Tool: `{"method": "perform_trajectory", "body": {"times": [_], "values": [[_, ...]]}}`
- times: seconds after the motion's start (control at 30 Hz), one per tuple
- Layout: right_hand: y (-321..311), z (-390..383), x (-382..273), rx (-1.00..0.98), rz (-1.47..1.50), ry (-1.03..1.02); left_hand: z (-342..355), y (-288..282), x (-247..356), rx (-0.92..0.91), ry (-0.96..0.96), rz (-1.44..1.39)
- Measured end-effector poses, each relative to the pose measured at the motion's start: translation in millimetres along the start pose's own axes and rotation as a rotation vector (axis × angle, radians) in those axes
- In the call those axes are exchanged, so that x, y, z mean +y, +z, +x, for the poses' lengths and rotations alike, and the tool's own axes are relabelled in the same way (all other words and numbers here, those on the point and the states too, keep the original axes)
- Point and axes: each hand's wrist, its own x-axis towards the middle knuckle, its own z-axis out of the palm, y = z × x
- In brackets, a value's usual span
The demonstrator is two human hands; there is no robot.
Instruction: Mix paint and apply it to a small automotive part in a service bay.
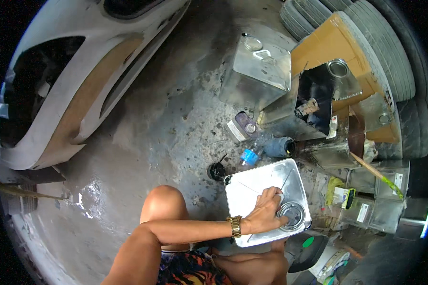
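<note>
Head view: silver tin [248, 190] faces top-up, long axis hidden; left hand [263, 213] curls atop, grip unclear.

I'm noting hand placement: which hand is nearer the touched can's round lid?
Left, as far as shows: the left hand is on the silver can, its thumb at the left edge of the round lid. The right hand can't be made out.
</note>
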Motion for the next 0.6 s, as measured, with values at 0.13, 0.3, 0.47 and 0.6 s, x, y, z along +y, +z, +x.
{"method": "perform_trajectory", "body": {"times": [0.13, 0.3, 0.47, 0.6], "values": [[-42.0, -22.8, 19.4, 0.101, -0.015, 0.045, 6.6, 5.6, 8.0, -0.084, -0.059, -0.001], [-79.7, -57.2, 51.7, 0.19, -0.003, 0.117, 27.9, 70.5, 22.9, -0.131, -0.07, 0.026], [-102.5, -82.5, 76.2, 0.241, 0.015, 0.144, 60.2, 156.2, 50.7, -0.233, -0.257, -0.051], [-109.0, -82.3, 90.0, 0.258, 0.032, 0.13, 67.4, 206.5, 56.6, -0.223, -0.267, -0.067]]}}
